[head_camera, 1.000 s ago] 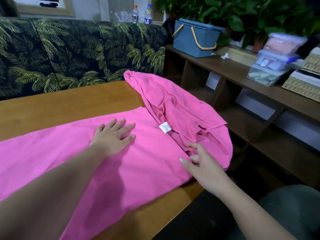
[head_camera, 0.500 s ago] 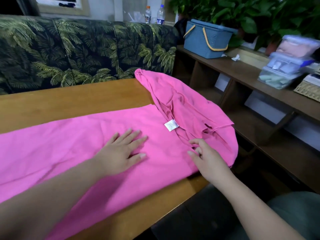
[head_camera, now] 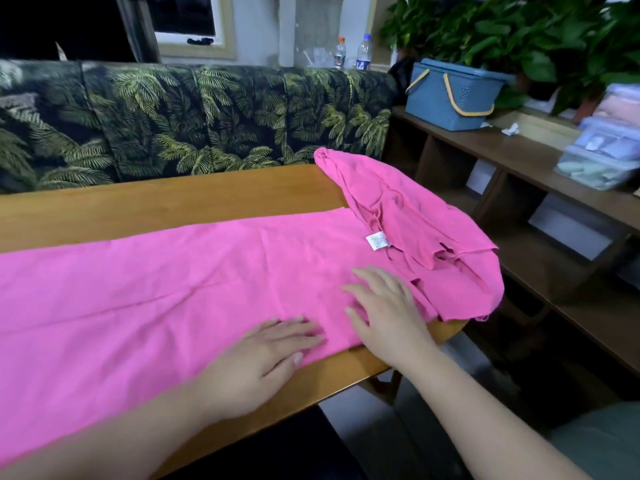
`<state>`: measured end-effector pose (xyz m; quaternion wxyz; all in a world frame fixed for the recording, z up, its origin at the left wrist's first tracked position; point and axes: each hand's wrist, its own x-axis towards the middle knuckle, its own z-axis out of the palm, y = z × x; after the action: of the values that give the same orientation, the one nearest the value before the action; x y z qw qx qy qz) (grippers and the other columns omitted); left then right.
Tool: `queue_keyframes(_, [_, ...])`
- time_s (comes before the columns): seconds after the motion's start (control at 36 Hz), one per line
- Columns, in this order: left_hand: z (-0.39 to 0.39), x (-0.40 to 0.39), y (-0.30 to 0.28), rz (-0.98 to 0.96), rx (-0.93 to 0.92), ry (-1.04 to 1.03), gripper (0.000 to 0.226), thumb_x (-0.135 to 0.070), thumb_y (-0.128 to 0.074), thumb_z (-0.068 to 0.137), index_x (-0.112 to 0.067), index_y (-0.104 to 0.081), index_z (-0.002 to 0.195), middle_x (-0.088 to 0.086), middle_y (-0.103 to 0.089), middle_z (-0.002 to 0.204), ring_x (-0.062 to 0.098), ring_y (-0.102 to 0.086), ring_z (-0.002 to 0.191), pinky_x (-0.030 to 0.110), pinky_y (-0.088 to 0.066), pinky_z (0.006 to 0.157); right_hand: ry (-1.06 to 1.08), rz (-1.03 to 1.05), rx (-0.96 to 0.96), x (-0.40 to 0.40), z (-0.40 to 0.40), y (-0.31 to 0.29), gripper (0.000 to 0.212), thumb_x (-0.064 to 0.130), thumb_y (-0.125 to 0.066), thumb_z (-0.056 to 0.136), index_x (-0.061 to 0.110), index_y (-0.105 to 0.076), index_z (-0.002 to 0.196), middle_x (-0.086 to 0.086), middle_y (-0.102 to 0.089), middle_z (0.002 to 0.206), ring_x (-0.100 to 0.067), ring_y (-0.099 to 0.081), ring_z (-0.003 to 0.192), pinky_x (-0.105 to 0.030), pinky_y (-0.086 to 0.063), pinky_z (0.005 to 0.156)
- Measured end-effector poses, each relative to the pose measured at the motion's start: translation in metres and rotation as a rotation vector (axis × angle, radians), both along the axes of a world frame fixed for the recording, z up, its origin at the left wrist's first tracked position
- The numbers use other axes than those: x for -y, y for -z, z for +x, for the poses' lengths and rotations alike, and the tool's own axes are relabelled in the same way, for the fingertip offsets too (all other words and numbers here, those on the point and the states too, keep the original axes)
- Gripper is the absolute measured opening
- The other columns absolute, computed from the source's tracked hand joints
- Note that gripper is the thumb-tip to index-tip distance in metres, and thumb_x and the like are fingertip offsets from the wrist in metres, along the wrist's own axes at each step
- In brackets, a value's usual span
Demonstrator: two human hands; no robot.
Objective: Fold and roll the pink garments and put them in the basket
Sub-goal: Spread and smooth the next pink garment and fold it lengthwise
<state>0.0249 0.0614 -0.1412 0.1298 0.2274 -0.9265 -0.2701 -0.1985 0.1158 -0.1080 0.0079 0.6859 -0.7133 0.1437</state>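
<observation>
pink garment (head_camera: 207,289), white label (head_camera: 378,241) unreadable

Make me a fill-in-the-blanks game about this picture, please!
1. Both hands, the left hand and the right hand, lie flat on the ____ garment.
2. The blue basket has ____ handles.
3. The garment's small label is ____.
4. Two ____ stand behind the leaf-print sofa.

Missing words: pink; yellow; white; bottles
</observation>
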Motion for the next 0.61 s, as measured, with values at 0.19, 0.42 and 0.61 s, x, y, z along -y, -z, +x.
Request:
queue_keyframes(0.19, [0.045, 0.045, -0.009, -0.195, 0.106, -0.382, 0.072, -0.064, -0.013, 0.081, -0.037, -0.032, 0.145, -0.013, -0.023, 0.154, 0.011, -0.020, 0.145, 0.032, -0.012, 0.117, -0.180, 0.209, 0.051, 0.018, 0.024, 0.013, 0.057, 0.051, -0.037, 0.095, 0.042, -0.020, 0.149, 0.014, -0.004, 0.161, -0.008, 0.006, 0.147, -0.041, 0.006, 0.118])
queue_keyframes(0.42, [0.097, 0.043, 0.005, -0.228, 0.408, -0.512, 0.099, -0.086, 0.027, 0.059, -0.048, -0.002, 0.146, -0.018, 0.009, 0.155, 0.007, 0.014, 0.142, 0.043, 0.003, 0.117, -0.111, 0.303, 0.092, 0.015, 0.009, 0.015, 0.055, 0.053, -0.040, 0.096, 0.043, -0.024, 0.148, 0.015, -0.009, 0.160, -0.007, -0.002, 0.147, -0.035, 0.000, 0.119])
queue_keyframes(0.61, [0.040, 0.054, -0.003, -0.231, 0.376, -0.362, 0.106, -0.082, 0.030, 0.060, -0.043, -0.010, 0.150, -0.011, -0.001, 0.160, 0.011, 0.007, 0.148, 0.040, 0.003, 0.117, 0.247, -0.014, 0.096, 0.033, -0.030, -0.002, 0.034, 0.030, -0.052, 0.095, 0.016, -0.057, 0.126, -0.004, -0.050, 0.133, -0.023, -0.041, 0.123, -0.034, -0.031, 0.103])
